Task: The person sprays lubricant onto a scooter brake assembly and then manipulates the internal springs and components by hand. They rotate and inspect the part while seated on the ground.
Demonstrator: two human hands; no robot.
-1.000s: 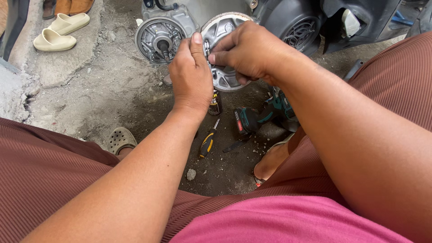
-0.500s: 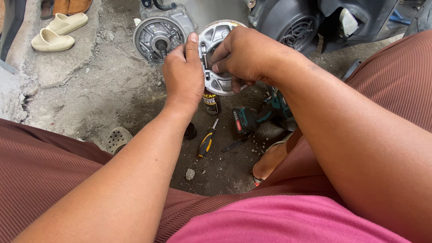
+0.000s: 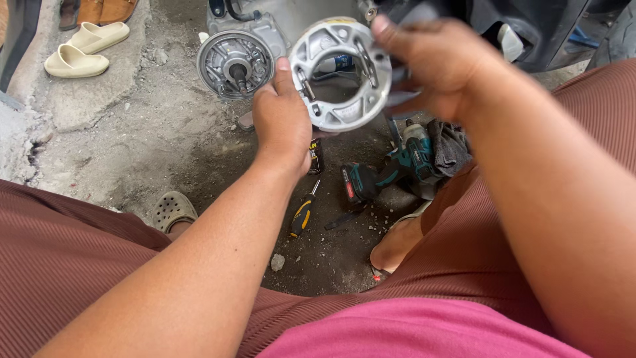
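Observation:
My left hand [image 3: 283, 122] grips the left rim of a round silver metal clutch-shoe assembly [image 3: 341, 74], holding it up in front of me with its open centre facing me. My right hand [image 3: 440, 66] is at the part's upper right edge, fingers curled around that side, slightly blurred. Behind the part, on the scooter's engine, sits a round grey housing with a central shaft [image 3: 235, 64]. Both forearms reach forward over my knees in brown ribbed trousers.
On the dirty concrete floor below lie a teal cordless impact driver [image 3: 391, 172], a grey rag [image 3: 450, 142], a yellow-and-black screwdriver [image 3: 301, 215] and a small can [image 3: 316, 157]. Pale yellow sandals [image 3: 83, 50] sit far left. My foot in a grey clog [image 3: 173, 211] shows lower left.
The silver assembly is now more exposed and sits higher and closer in the frame. My right hand has shifted from covering its face to its upper right edge. The camera view has moved closer.

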